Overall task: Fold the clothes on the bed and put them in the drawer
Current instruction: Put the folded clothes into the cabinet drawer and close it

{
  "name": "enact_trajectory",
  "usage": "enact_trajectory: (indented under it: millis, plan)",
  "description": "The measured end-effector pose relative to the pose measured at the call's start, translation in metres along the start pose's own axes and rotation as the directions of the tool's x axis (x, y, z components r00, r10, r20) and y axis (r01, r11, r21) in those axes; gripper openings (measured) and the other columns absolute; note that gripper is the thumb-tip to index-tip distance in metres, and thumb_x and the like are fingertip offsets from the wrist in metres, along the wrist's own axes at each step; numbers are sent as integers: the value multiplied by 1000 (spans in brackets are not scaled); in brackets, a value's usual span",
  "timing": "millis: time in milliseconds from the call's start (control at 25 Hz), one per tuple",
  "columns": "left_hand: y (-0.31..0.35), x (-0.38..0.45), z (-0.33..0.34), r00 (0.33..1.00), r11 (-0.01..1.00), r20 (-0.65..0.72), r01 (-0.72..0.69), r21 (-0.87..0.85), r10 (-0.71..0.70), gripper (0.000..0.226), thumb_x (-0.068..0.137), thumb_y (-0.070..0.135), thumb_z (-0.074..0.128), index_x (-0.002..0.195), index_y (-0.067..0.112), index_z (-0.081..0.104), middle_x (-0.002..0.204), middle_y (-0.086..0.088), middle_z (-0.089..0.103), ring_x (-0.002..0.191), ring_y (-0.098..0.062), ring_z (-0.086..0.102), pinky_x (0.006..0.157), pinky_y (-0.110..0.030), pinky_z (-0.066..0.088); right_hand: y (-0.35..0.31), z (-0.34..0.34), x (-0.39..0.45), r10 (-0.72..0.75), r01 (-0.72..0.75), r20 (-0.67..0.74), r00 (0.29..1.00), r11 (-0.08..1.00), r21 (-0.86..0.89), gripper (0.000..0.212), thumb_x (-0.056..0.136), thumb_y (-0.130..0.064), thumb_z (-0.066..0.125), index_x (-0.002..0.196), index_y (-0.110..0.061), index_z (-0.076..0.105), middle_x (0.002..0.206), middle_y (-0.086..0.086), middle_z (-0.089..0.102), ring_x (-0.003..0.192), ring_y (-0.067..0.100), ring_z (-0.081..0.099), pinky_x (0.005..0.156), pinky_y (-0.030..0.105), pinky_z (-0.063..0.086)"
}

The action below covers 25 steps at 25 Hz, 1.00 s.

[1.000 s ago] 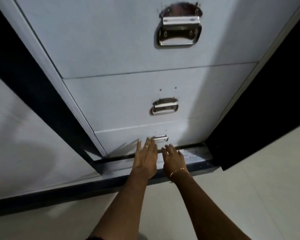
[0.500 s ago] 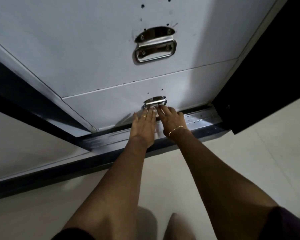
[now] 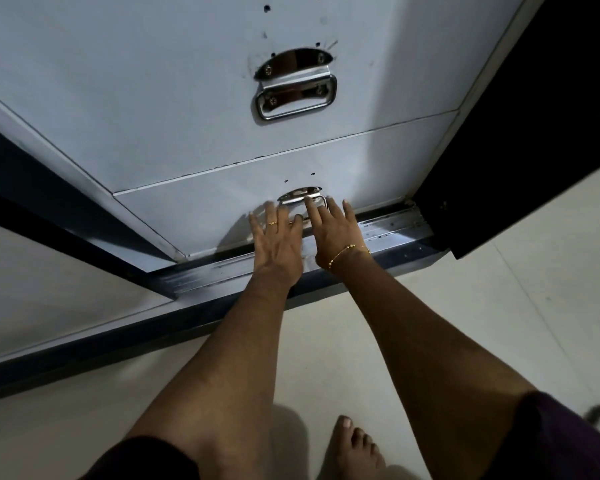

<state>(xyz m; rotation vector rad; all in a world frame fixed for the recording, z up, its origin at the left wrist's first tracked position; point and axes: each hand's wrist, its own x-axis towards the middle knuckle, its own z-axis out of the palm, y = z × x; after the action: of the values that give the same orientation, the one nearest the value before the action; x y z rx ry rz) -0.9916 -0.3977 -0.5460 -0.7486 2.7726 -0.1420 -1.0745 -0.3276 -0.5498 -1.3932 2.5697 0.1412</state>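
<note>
Both hands lie flat, fingers straight and slightly spread, against the front of the lowest pale grey metal drawer (image 3: 222, 216). Left hand (image 3: 278, 242), with a thin gold ring on one finger, rests just left of the drawer's polished chrome drop handle (image 3: 302, 199); right hand (image 3: 333, 233), with a fine gold bead bracelet (image 3: 349, 254) at the wrist, sits touching that handle, its fingertips reaching over the chrome bail. Neither hand curls round anything (the palms seem placed to press, which suits pushing the drawer home or steadying it, not pulling).

Lowest drawer: far side of the pale floor (image 3: 499, 306), at the foot of the cabinet, directly above a brushed metal sill (image 3: 388, 228). Its front appears flush with the taller grey drawer front (image 3: 153, 98) above, so it reads as closed or nearly so. The surface is matt, lightly scuffed, with small dark holes above each handle. A second chrome drop handle (image 3: 295, 88) hangs on the upper front.

No clothes and no bed are in view; whether garments are already inside cannot be told. A bare foot (image 3: 354, 448) stands near, bottom centre.
</note>
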Motion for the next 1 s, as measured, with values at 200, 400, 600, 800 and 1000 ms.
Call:
enact_trajectory:
  millis: [200,400,600,800,1000]
  plan:
    - [17,-8,-5,995,995,-24,98,-4,-98,86,84,32,65,148,12,11,154,-16,-22,140,-39,-22,111,-56,-7,-8,-12,-2,61,-62,-10,998,998,-18,97,89,-27,55,144,-10,-23,147,10,34,136,28,30,115,48,12]
    - [20,-19,-1,995,991,-22,95,-89,-97,87,89,38,57,150,14,-1,152,-7,-31,128,-33,-37,107,-58,-11,-14,-15,-16,107,-106,53,993,994,-30,99,88,-26,57,143,-13,-25,150,8,28,134,28,33,115,48,17]
    - [26,-33,2,995,987,-51,79,-138,-87,87,89,52,51,150,14,1,151,-8,-32,135,-34,-32,101,-57,-18,-15,-18,-34,125,-127,131,984,992,10,105,86,-29,61,143,-16,-26,151,7,24,130,28,37,111,49,25]
    - [46,-78,30,968,980,-234,43,-195,-89,99,60,27,80,146,16,32,157,-9,1,143,-38,-7,105,-65,-1,-19,-3,-82,148,-156,189,971,987,28,103,86,-25,59,143,-15,-25,152,6,20,128,30,38,108,50,30]
    - [71,-158,45,952,975,-305,-33,-222,-37,87,48,-5,64,133,11,53,152,-12,27,145,-33,-2,111,-62,-4,-26,12,-162,191,-203,251,949,979,22,100,86,-19,54,141,-20,-29,149,2,21,125,29,35,106,48,29]
